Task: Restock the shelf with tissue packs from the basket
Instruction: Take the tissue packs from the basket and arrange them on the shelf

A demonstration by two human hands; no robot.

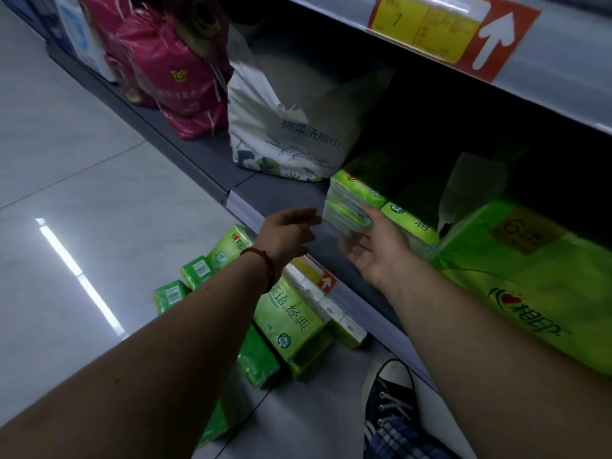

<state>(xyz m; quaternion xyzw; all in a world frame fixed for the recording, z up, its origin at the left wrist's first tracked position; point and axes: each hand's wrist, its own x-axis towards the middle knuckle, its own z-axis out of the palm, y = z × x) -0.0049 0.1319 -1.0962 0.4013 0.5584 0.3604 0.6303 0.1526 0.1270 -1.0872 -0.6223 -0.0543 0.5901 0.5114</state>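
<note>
Glossy green plastic tissue packs (356, 193) stacked on grey shelf (281, 193), frame centre (more on tiled floor (82, 160), lower centre). Empty and spread, left hand (288, 233) and right hand (374, 250) just beside stack. Crinkly white bag (288, 127) reads "绵柔洗脸巾".

The grey bottom shelf (205, 154) carries a row: pink bags (185, 77), 1 white bag (291, 127), stacked small green tissue packs (354, 193) and a big green pack (530, 276) at the right end, while more green packs (288, 319) lie scattered on the pale tiled floor (66, 193) just below its edge.
</note>
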